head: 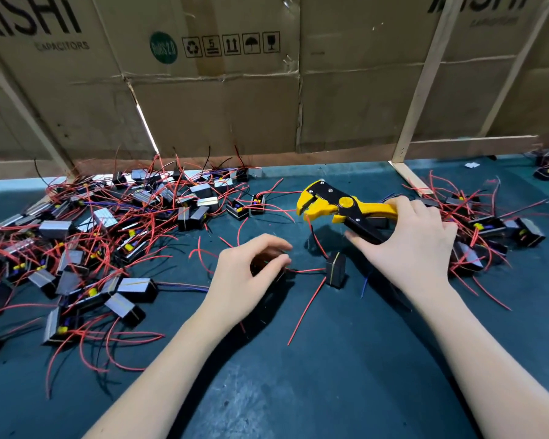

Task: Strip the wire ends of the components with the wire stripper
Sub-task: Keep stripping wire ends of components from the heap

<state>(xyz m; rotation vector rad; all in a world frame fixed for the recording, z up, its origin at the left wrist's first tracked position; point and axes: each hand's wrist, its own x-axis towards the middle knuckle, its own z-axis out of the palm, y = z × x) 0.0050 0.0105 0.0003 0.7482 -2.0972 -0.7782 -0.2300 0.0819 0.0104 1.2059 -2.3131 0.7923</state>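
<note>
yellow-black wire stripper (339,205), red wires (305,308), teal table (346,375)

Left hand (248,274): bare, no glove, no ring showing, nails short and unpainted.
Right hand (415,242): bare, no glove, no ring showing.
Left forearm (171,359): bare up to the frame's lower edge, no sleeve, no watch or band at the wrist.
Right forearm (476,343): bare likewise, no sleeve, wrist unadorned.
</note>
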